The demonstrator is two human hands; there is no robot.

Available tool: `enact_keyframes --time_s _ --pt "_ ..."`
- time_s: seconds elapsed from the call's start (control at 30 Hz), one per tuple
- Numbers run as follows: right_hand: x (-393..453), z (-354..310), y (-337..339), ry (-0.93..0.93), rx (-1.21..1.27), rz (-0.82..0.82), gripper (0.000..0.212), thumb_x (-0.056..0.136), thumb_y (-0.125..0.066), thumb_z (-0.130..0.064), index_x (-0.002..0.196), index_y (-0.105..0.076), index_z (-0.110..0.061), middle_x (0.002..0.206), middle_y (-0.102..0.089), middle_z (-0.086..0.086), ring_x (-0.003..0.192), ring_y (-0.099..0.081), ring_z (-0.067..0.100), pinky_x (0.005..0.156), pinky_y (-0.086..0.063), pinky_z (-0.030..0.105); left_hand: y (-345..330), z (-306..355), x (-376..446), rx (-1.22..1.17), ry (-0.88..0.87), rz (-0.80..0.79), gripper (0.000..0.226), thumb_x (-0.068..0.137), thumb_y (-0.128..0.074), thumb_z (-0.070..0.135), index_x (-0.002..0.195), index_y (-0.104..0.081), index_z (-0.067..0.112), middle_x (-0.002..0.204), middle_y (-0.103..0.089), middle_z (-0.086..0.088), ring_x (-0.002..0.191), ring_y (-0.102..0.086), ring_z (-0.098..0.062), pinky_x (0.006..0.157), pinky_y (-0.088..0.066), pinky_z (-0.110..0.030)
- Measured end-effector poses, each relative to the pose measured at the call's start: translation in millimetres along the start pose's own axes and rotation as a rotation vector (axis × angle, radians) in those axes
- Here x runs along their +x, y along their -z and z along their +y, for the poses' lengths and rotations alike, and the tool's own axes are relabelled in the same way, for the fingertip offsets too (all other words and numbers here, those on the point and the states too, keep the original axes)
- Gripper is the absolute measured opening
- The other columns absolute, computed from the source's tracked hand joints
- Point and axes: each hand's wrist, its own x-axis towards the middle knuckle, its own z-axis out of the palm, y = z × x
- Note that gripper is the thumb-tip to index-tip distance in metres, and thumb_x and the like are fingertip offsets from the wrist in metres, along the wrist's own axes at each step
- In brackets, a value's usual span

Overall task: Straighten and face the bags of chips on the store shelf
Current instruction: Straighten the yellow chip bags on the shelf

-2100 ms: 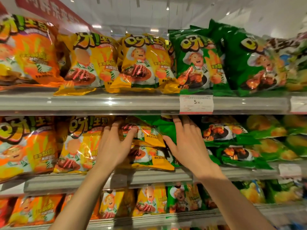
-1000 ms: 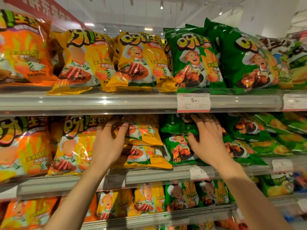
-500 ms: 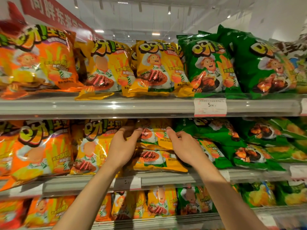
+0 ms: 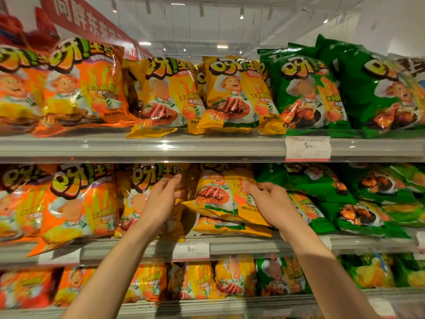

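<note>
Yellow chip bag (image 4: 220,194), tilted on the middle shelf (image 4: 241,246), is pinched at its right edge by the right hand (image 4: 273,203). At the bag's left edge the left hand (image 4: 161,201) has relaxed fingers touching it. Another yellow bag (image 4: 230,227) lies flat beneath; green bags (image 4: 326,196) slump to its right.

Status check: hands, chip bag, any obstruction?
Left hand open at bag's left edge. Right hand grips yellow bag, tilted on middle shelf. No obstruction.

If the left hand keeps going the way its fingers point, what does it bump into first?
Probably the upright yellow chip bag right behind it; the left hand fingers already look close to its front, though depth is unclear.
</note>
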Motion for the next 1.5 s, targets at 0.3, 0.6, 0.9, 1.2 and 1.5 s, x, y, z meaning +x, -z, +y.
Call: enact_keyframes --time_s 0.3,0.6,0.9,1.2,1.5 --pt "-38.9 14.6 -6.5 0.092 0.095 -0.087 0.064 0.093 -0.056 -0.053 0.149 -0.038 -0.028 0.105 -0.063 -0.026 0.090 -0.056 -0.019 0.070 -0.039 0.007 -4.2 14.4 -10.0 0.101 0.081 -0.308 0.054 0.089 -0.057 0.063 0.126 -0.051 0.023 0.098 -0.066 0.013 0.087 -0.061 0.002 0.078 -0.045 -0.022" --pt "-54.5 11.4 -23.5 0.249 -0.055 -0.153 0.066 0.087 -0.062 -0.057 0.145 -0.036 -0.041 0.115 -0.060 -0.021 0.096 -0.065 -0.001 0.082 -0.057 0.028 15.2 6.1 -36.5 0.181 0.016 -0.162 0.096 0.078 -0.067 0.067 0.156 -0.021 0.037 0.162 -0.029 -0.001 0.146 -0.033 -0.025 0.114 -0.030 -0.045" --pt "-3.6 -8.5 -50.5 0.317 -0.581 0.076 0.073 0.094 -0.044 -0.065 0.146 -0.042 -0.014 0.144 -0.045 0.011 0.133 -0.042 0.030 0.108 -0.039 0.042 71.5 -4.9 -47.2 0.169 -0.107 0.001 0.051 0.085 -0.067 0.056 0.129 -0.045 0.045 0.122 -0.053 0.033 0.121 -0.051 -0.002 0.103 -0.036 -0.035" --pt "37.6 11.4 -62.2 0.026 -0.647 -0.080 0.092 0.087 -0.053 -0.067 0.155 -0.021 -0.012 0.159 -0.024 0.017 0.138 -0.040 0.039 0.109 -0.040 0.046 95.0 -4.0 -49.8 0.215 -0.099 0.009 0.045 0.088 -0.066 0.050 0.127 -0.046 0.044 0.111 -0.053 0.036 0.100 -0.050 0.014 0.089 -0.037 -0.026" --pt "22.8 14.7 -58.0 0.159 -0.459 0.097 0.065 0.092 -0.064 -0.041 0.148 -0.040 -0.016 0.150 -0.038 0.011 0.127 -0.052 0.035 0.101 -0.045 0.042 106.8 -9.2 -44.5 0.237 -0.088 0.010 0.054 0.086 -0.066 0.054 0.135 -0.048 0.040 0.117 -0.054 0.034 0.106 -0.051 0.012 0.089 -0.039 -0.024"
